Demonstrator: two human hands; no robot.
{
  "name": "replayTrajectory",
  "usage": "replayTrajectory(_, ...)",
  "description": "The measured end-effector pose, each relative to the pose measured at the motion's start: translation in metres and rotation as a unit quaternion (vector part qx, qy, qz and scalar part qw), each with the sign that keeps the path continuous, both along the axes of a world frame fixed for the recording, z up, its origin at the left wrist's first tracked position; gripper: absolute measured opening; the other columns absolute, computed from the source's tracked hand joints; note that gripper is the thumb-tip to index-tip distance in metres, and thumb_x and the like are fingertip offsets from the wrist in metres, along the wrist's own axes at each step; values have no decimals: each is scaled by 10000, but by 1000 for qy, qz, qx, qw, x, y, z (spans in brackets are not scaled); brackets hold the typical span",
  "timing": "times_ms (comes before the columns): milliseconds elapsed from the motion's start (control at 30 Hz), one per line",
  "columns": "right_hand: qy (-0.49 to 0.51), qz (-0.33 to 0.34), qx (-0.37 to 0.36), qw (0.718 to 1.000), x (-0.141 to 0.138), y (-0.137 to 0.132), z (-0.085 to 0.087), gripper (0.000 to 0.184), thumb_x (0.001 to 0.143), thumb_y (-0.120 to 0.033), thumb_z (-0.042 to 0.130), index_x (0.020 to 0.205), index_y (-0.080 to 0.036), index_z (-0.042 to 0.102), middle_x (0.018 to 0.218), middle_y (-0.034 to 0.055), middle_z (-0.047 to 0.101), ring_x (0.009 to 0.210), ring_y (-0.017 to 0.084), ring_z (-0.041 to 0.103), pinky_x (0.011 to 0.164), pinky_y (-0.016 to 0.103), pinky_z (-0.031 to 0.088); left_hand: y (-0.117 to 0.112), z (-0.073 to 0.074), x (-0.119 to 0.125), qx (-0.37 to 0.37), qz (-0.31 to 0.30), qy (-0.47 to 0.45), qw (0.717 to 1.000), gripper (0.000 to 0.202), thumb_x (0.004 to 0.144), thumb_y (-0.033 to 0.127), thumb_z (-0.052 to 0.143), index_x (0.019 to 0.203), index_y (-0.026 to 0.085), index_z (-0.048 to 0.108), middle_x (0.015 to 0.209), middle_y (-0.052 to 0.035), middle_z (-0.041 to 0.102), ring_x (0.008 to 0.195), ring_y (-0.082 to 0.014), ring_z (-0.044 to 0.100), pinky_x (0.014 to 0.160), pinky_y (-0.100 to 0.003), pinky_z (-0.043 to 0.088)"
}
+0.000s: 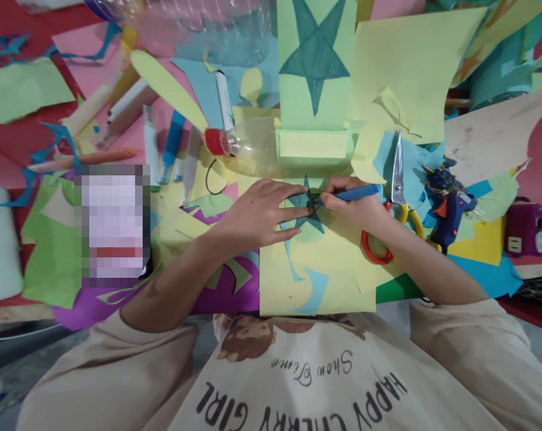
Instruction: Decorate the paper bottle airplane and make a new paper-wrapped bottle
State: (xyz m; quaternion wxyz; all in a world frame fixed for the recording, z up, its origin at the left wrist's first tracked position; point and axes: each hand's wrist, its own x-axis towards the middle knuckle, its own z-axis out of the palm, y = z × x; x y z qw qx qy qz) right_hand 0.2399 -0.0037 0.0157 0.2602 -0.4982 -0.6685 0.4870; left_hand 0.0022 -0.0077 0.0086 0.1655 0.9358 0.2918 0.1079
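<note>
My left hand (259, 212) lies flat with fingers stretched out, pressing on a small teal paper star (307, 214) that rests on light green paper (318, 263). My right hand (356, 206) is closed around a blue marker (352, 193), whose tip touches the star near its middle. A larger teal star (314, 51) is drawn on a green sheet standing further back.
Scissors with red and yellow handles (396, 203) lie just right of my right hand, a blue glue gun (445, 206) beyond them. A plastic bottle with a red cap (241, 143) lies behind my hands. Several markers (163, 143) and paper scraps cover the left side.
</note>
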Motion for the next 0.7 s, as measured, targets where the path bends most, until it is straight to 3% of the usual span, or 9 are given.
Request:
replayTrajectory(367, -5, -11, 15, 1000, 0, 1, -1, 205, 829, -210, 591, 656, -210, 480, 598, -50, 483, 580, 96, 410, 558, 280, 296, 0, 1, 0, 2, 0, 11, 1000, 341, 1001, 407, 499, 1242, 297, 714, 1439, -101, 606, 1245, -292, 608, 1023, -458, 486)
replayTrajectory(700, -6, -22, 12, 1000, 1, 1, -1, 204, 837, -226, 591, 665, -211, 482, 601, -52, 481, 591, 97, 412, 576, 286, 304, 1, 1, 0, 3, -7, -4, 1000, 343, 997, 383, 516, 1249, 267, 719, 1428, -137, 611, 1237, -337, 620, 998, -499, 507)
